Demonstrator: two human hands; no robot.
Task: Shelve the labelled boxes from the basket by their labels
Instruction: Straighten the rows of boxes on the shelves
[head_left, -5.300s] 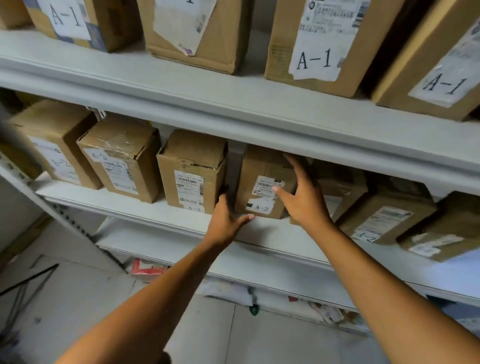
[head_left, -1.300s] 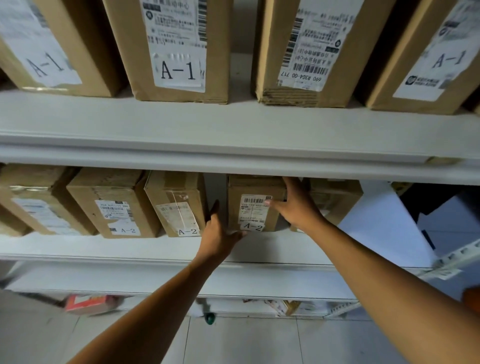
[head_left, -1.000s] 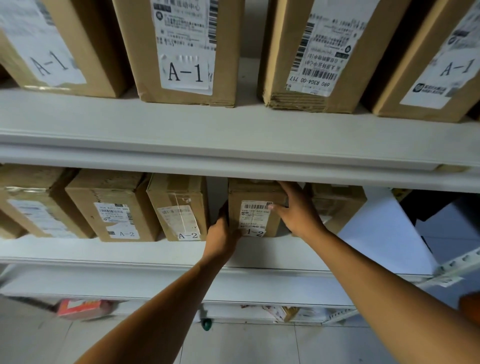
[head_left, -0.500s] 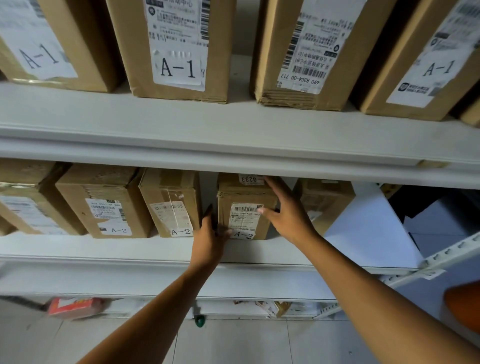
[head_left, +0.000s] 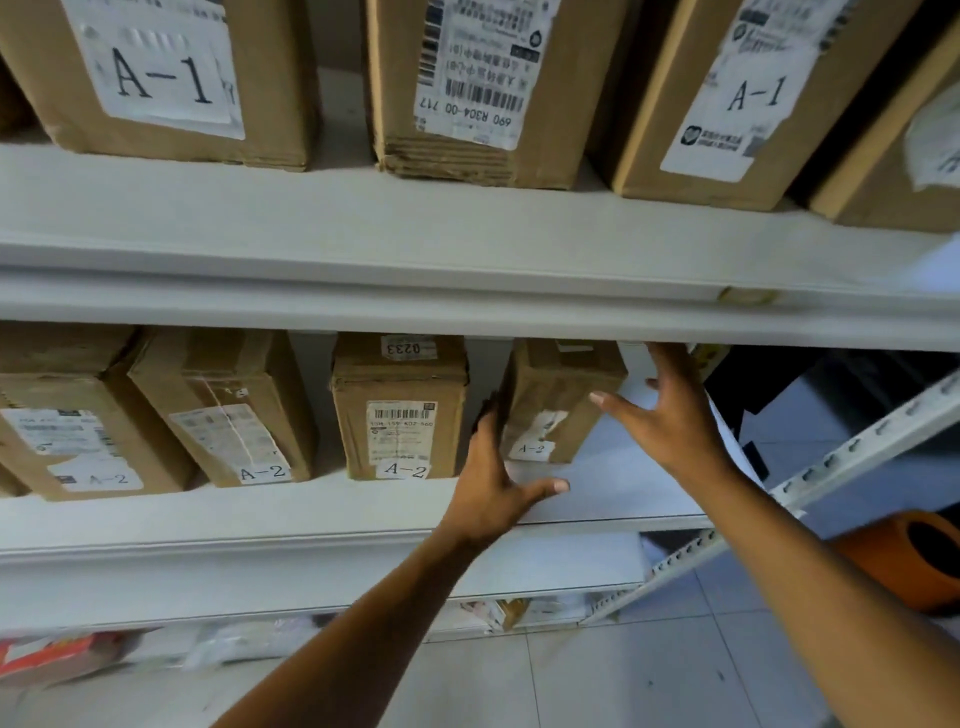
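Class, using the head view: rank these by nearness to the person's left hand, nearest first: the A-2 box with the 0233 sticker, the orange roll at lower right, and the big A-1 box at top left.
From the left hand:
1. A-2 box with the 0233 sticker, just left of it, lower shelf.
2. Orange roll, far right, near the floor.
3. A-1 box, upper shelf, top left.

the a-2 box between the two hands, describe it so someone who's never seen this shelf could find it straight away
Go to the lower shelf, under the row of A-1 boxes. At the right end of its A-2 row stands the last box, between the left hand and right hand. Unlike the square-on box with the 0233 tag beside it, it sits angled.
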